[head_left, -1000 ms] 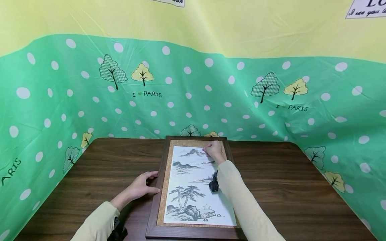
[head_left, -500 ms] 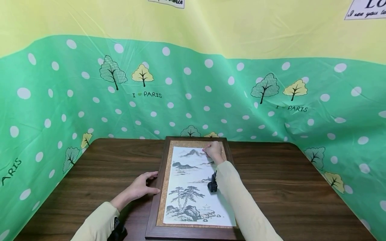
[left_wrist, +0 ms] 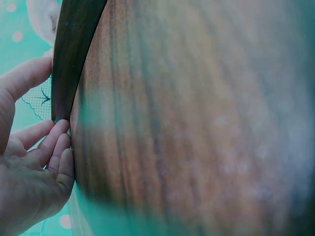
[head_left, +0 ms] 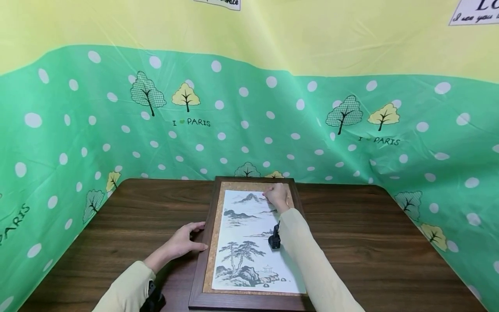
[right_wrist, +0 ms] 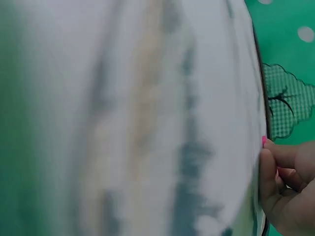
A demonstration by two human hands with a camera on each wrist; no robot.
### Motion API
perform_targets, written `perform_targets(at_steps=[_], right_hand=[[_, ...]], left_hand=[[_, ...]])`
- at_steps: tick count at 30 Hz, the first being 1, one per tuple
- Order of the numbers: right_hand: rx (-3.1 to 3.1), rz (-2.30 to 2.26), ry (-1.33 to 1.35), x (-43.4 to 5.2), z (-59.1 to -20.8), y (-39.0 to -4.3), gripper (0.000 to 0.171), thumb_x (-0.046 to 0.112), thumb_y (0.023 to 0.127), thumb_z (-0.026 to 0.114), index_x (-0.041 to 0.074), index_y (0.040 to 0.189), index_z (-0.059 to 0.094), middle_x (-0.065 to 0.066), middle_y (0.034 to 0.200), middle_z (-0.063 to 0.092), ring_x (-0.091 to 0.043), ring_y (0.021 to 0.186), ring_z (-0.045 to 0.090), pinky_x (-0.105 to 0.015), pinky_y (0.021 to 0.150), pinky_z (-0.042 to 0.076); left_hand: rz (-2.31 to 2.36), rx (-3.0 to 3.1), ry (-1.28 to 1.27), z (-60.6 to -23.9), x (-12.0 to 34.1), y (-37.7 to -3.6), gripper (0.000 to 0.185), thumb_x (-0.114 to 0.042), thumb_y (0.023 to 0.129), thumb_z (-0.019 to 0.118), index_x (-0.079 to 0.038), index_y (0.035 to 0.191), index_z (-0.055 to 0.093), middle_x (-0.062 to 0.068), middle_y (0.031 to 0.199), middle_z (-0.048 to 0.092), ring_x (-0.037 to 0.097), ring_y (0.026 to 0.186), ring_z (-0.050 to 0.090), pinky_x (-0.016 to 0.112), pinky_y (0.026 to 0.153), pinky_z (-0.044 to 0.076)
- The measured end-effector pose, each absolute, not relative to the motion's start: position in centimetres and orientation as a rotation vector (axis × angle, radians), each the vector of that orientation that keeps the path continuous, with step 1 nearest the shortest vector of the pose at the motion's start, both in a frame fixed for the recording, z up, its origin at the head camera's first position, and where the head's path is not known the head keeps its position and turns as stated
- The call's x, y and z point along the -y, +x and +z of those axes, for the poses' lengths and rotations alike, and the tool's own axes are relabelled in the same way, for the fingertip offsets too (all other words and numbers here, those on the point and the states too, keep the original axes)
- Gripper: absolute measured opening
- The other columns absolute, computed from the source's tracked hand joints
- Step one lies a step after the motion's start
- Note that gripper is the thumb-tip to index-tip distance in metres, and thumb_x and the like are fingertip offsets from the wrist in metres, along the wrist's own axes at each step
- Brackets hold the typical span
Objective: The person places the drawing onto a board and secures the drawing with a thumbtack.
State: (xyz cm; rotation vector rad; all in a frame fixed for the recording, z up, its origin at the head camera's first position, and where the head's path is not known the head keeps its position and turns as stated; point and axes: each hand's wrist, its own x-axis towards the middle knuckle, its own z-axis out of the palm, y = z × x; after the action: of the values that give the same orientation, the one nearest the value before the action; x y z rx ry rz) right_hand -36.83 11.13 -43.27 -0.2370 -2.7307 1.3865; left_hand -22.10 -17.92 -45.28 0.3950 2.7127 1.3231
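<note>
A dark wood-framed cork board [head_left: 208,277] lies on the table with a sheet of paper [head_left: 243,225] over it, printed with an ink landscape of mountains, pines and rocks. Near the sheet's upper right part, my right hand [head_left: 277,197] pinches a small pink push pin [right_wrist: 264,141] between thumb and forefinger against the paper. Most of the pin is hidden by the fingers. My left hand [head_left: 181,240] rests at the board's left side, its thumb and fingertips touching the frame's outer edge, as the left wrist view also shows.
The dark wooden table [head_left: 362,242] extends to both sides of the board. Behind and around it hangs a green and yellow curtain [head_left: 234,112] with white dots and tree prints. A black wrist camera [head_left: 274,238] sits under the right sleeve, above the paper.
Almost nothing differs: both hands keep their places at the board and the pin. The head view shifts very slightly.
</note>
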Motion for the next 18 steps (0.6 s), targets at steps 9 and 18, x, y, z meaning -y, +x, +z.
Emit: perform_targets(at_steps=[9, 18], right_hand=[[2.706, 1.584, -0.164, -12.0, -43.8, -36.9, 0.010, 0.005, 0.084, 0.061, -0.002, 0.081, 0.067, -0.013, 0.081, 0.066, -0.012, 0.050, 0.054, -0.023, 0.046, 0.042], [2.706, 1.720, -0.072, -12.8, -44.1, -37.0, 0.010, 0.003, 0.085, 0.059, -0.002, 0.090, 0.067, -0.015, 0.089, 0.066, -0.011, 0.051, 0.054, -0.023, 0.045, 0.041]], left_hand=[[1.313, -2.740, 0.423, -45.5, 17.9, -22.2, 0.070, -0.017, 0.068, 0.079, 0.007, 0.126, 0.048, 0.018, 0.119, 0.053, 0.032, 0.107, 0.048, 0.045, 0.086, 0.041], [1.350, -2.692, 0.441, -45.3, 18.0, -22.2, 0.070, -0.018, 0.070, 0.077, 0.008, 0.128, 0.046, 0.020, 0.120, 0.052, 0.034, 0.109, 0.047, 0.045, 0.088, 0.040]])
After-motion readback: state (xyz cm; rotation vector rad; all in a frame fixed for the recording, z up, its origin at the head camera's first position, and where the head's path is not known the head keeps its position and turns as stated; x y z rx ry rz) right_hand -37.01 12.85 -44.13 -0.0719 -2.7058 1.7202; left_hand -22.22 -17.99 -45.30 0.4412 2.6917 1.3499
